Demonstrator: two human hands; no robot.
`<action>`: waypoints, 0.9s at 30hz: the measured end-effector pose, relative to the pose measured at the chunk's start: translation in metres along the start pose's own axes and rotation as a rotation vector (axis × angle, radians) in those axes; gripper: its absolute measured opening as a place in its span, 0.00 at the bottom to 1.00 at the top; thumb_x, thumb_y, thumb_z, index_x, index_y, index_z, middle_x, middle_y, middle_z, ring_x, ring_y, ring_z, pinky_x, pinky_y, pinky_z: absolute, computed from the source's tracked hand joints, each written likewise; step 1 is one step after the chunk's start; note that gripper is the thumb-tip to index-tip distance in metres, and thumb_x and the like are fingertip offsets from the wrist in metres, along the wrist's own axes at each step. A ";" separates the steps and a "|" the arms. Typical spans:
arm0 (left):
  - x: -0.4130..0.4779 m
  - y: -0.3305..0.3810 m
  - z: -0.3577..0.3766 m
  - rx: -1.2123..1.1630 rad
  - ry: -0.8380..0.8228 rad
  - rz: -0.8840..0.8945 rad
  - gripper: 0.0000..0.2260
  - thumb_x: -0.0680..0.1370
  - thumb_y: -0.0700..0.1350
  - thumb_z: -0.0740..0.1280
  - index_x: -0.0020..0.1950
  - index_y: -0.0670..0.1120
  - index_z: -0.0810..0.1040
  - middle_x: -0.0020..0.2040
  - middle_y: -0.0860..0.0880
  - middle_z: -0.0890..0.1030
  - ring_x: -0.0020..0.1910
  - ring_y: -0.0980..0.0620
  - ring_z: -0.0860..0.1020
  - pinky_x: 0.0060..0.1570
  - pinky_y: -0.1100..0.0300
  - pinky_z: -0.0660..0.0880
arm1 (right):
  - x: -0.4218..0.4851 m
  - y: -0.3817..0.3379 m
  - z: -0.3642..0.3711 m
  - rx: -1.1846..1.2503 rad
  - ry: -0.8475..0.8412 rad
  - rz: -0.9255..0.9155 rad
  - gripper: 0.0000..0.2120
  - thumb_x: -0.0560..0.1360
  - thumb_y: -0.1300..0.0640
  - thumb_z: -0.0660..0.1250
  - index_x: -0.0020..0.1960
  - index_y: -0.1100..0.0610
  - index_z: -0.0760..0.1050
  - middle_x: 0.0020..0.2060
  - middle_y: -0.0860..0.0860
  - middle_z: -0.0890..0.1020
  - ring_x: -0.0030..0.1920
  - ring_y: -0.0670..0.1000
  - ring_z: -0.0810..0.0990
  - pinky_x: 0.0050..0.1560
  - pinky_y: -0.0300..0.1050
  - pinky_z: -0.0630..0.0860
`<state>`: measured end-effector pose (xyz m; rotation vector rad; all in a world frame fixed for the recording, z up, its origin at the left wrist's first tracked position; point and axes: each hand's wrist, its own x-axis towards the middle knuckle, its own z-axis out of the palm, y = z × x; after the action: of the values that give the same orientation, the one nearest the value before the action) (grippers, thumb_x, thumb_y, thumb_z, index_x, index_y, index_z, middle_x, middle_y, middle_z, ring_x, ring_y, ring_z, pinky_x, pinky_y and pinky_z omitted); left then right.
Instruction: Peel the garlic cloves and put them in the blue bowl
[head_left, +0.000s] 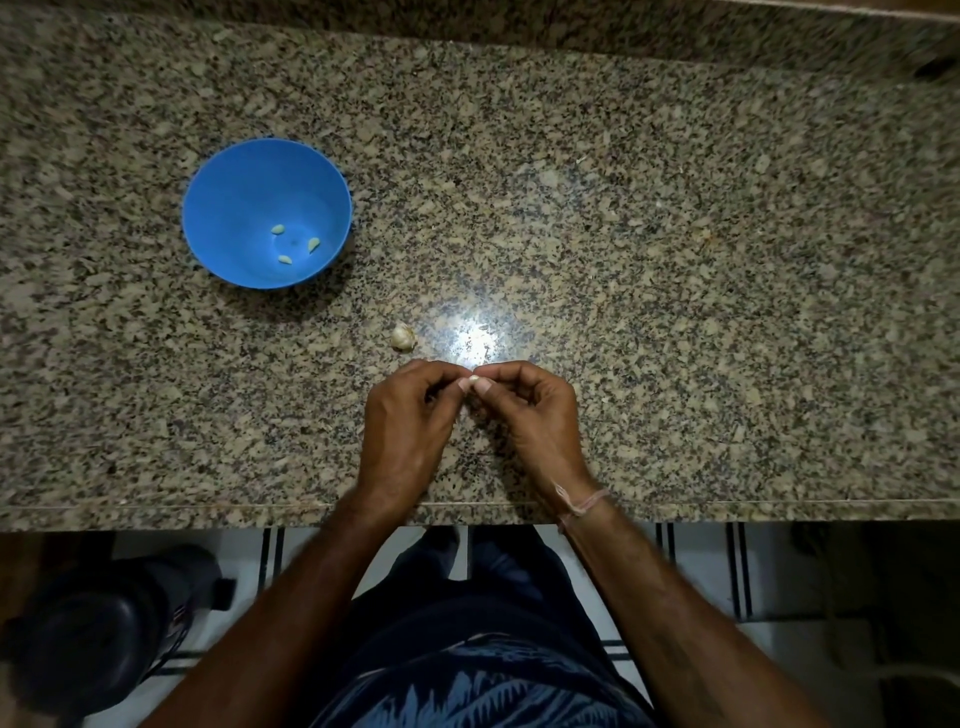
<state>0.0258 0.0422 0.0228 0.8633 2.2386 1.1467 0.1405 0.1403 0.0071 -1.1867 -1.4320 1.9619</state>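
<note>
A blue bowl (218, 208) stands on the granite counter at the left, with three peeled garlic cloves (313, 244) lying on its bottom. A small garlic clove (473, 380) is pinched between the fingertips of my left hand (408, 415) and my right hand (532, 410), just above the counter near its front edge. Most of that clove is hidden by my fingers. A small piece of garlic in its papery skin (403, 336) lies on the counter just beyond my left hand.
The speckled granite counter (675, 260) spreads wide to the right and ends at a raised back ledge (519, 26). Its front edge (208, 506) runs below my wrists. A dark round object (93, 639) stands on the floor at lower left.
</note>
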 end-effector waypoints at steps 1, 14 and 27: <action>0.000 0.000 -0.001 0.032 -0.005 0.026 0.06 0.81 0.45 0.72 0.56 0.46 0.86 0.48 0.54 0.84 0.46 0.61 0.81 0.45 0.68 0.78 | 0.000 0.000 0.000 -0.016 -0.004 -0.018 0.06 0.77 0.67 0.74 0.53 0.68 0.83 0.48 0.59 0.88 0.51 0.56 0.88 0.55 0.50 0.85; 0.004 0.003 -0.003 0.125 -0.031 0.035 0.05 0.81 0.45 0.70 0.51 0.46 0.85 0.44 0.53 0.83 0.40 0.60 0.79 0.39 0.66 0.74 | 0.002 0.004 0.001 -0.149 -0.022 -0.109 0.04 0.78 0.66 0.74 0.52 0.62 0.84 0.47 0.53 0.88 0.51 0.54 0.87 0.54 0.46 0.84; 0.003 0.000 0.005 0.295 0.026 0.108 0.03 0.82 0.41 0.69 0.53 0.42 0.81 0.47 0.48 0.80 0.41 0.53 0.75 0.40 0.61 0.67 | 0.000 0.008 0.010 0.194 0.017 0.203 0.05 0.79 0.67 0.71 0.54 0.63 0.82 0.51 0.63 0.86 0.49 0.57 0.83 0.53 0.51 0.82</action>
<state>0.0270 0.0464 0.0199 1.1027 2.4469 0.8886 0.1332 0.1321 0.0001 -1.2974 -1.1200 2.1641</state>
